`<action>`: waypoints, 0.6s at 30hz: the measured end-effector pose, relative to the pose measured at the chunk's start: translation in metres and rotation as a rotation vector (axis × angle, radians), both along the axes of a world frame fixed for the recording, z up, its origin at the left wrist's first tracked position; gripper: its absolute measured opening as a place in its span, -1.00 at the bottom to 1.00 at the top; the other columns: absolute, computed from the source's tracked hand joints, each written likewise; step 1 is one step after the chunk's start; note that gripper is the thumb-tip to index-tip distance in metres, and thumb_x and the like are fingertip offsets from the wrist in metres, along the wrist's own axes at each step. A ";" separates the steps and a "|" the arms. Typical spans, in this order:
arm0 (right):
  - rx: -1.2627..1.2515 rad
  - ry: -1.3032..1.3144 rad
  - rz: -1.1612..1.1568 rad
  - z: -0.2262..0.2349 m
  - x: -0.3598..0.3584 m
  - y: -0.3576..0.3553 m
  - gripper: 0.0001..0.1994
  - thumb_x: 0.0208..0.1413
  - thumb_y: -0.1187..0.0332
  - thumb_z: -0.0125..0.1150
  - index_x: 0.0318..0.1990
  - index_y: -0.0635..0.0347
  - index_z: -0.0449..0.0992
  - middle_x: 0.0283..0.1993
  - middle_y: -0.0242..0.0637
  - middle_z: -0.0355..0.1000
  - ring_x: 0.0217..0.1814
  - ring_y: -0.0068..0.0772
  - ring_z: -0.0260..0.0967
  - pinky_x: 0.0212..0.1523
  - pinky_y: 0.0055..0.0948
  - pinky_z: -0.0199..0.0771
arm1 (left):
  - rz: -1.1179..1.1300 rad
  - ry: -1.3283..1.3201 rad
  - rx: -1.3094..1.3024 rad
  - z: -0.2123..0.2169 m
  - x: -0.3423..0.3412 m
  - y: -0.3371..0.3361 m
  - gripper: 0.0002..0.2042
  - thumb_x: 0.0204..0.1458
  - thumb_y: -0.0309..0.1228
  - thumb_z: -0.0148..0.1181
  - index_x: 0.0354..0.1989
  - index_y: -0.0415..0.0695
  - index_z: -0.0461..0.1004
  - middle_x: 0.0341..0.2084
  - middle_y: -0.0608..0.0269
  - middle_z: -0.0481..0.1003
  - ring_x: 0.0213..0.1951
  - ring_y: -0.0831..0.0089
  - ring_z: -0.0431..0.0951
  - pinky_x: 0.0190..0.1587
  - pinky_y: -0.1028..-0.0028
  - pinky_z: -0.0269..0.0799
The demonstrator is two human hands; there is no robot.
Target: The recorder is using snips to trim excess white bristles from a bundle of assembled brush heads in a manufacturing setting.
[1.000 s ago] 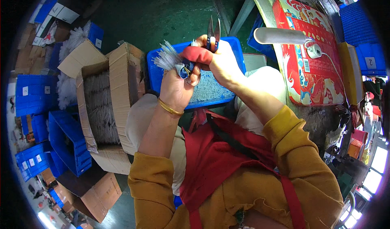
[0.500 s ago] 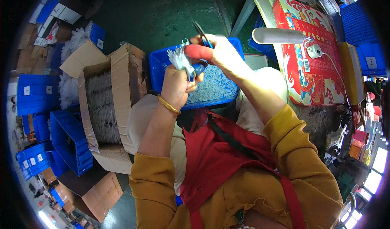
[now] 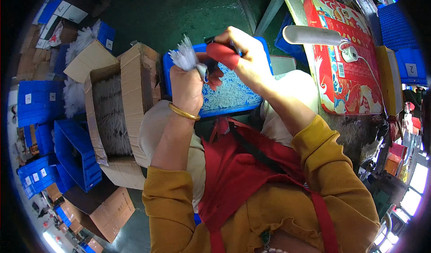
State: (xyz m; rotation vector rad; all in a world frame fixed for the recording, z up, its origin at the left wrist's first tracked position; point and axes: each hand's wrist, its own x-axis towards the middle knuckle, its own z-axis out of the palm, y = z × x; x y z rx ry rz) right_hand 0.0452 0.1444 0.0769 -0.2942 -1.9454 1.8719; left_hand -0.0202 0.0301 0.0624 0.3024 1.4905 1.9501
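My left hand [image 3: 186,89] is closed around a bundle of thin, clear-white plastic strips [image 3: 184,54], whose ends fan out above the fist. A pale blue-grey wrap [image 3: 203,70] shows by its thumb side. Just to the right, my right hand [image 3: 252,60] grips a slim dark hand tool [image 3: 209,40]; its kind is mostly hidden by the fingers. A red cover [image 3: 223,54] sits on a digit of that hand, close to the bundle. Both hands are above a blue plastic bin [image 3: 231,113] holding many small whitish pieces [image 3: 235,91].
An open cardboard box [image 3: 139,89] packed with clear strips stands at left, with blue crates [image 3: 81,156] beyond it. On the right, a worktable carries a red patterned box [image 3: 348,69] and a lamp [image 3: 312,35] reaching toward my hands.
My right hand has turned, and the tool's long pointed end has swung down out of sight. My left hand has shifted slightly, and the bundle's tips lean further left.
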 end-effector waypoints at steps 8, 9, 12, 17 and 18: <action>0.167 0.205 -0.015 0.000 0.001 -0.007 -0.94 -0.13 0.49 0.06 -0.48 0.26 0.33 -0.60 -0.33 0.27 -0.55 -0.53 0.26 -0.53 -0.55 0.25 | 0.002 -0.244 0.138 0.003 -0.003 -0.004 -0.78 -0.06 -0.43 -0.19 -0.39 -0.34 0.34 -0.62 0.06 0.41 -0.72 0.41 0.38 -0.71 0.59 0.27; -0.082 0.132 -0.033 0.006 0.004 -0.006 -0.91 -0.15 0.43 0.10 -0.51 0.25 0.35 -0.62 -0.41 0.26 -0.62 -0.63 0.19 -0.60 -0.61 0.18 | 0.002 -0.242 0.138 0.003 -0.004 -0.006 -0.78 -0.06 -0.43 -0.19 -0.39 -0.34 0.34 -0.62 0.06 0.41 -0.72 0.41 0.38 -0.71 0.59 0.27; -0.563 -0.082 0.147 0.002 0.003 0.012 -0.83 -0.22 0.31 0.15 -0.49 0.18 0.37 -0.64 -0.49 0.20 -0.70 -0.76 -0.02 -0.70 -0.73 -0.09 | -0.363 -0.348 0.386 -0.004 -0.012 -0.014 -0.74 -0.08 -0.30 -0.06 -0.39 -0.29 0.37 -0.65 0.10 0.40 -0.68 0.44 0.36 -0.62 0.57 0.28; -0.317 -0.065 0.299 -0.002 0.003 0.012 -0.79 -0.26 0.30 0.16 -0.46 0.16 0.32 -0.56 -0.54 0.17 -0.60 -0.77 0.03 -0.63 -0.77 -0.04 | -0.309 -0.481 0.588 -0.009 -0.015 -0.005 -0.78 -0.08 -0.33 -0.07 -0.38 -0.24 0.39 -0.58 0.14 0.41 -0.63 0.48 0.35 -0.59 0.54 0.24; -0.253 -0.061 0.250 -0.002 0.002 0.008 -0.77 -0.26 0.28 0.17 -0.45 0.17 0.32 -0.57 -0.55 0.17 -0.61 -0.76 0.02 -0.63 -0.77 -0.03 | -0.139 -0.541 0.503 -0.008 -0.007 0.000 -0.79 -0.07 -0.35 -0.08 -0.38 -0.23 0.40 -0.56 0.15 0.41 -0.63 0.49 0.34 -0.60 0.54 0.22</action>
